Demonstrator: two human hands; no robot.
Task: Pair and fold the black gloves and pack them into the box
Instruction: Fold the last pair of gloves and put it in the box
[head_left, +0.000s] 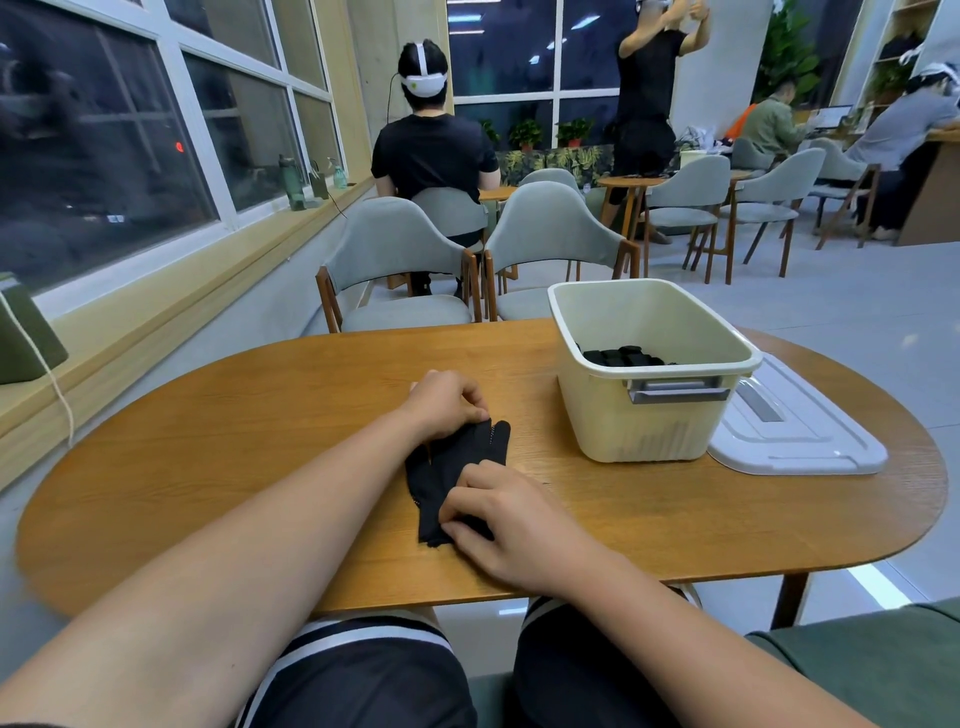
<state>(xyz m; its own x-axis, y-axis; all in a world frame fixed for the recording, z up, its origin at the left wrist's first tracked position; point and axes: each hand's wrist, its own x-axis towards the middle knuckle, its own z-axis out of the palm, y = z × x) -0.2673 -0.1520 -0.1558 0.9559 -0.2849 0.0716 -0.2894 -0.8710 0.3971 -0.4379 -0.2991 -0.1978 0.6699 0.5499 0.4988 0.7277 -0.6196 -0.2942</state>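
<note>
**Black gloves on counter, both hands engaged; box part-filled**

Item 1. Black gloves (460, 470): lying flat near the middle of the wooden counter (208, 441), directly in front of the person, finger end pointing away and cuff end towards the near edge. Whether it is one glove or a stacked pair cannot be told.

Item 2. Left hand (447, 402): at the far, finger end of the gloves. Grip closed down, fingers curled, fingertips pinching the fabric edge.

Item 3. Right hand (506, 519): at the near, cuff end. Fingers bent, tips dug into the fabric; grip holds the cuff against the counter.

Item 4. Box (644, 421): cream plastic tub with a grey handle, standing on the counter to the right of the gloves and apart from them, uncovered.

Item 5. Folded gloves (623, 357): dark bundles lying in the bottom of the box, count unclear.

Item 6. Lid (800, 436): white, flat on the counter, just beside the box on its right.

Item 7. Grey chairs (395, 260): two, at the far side of the counter.
</note>
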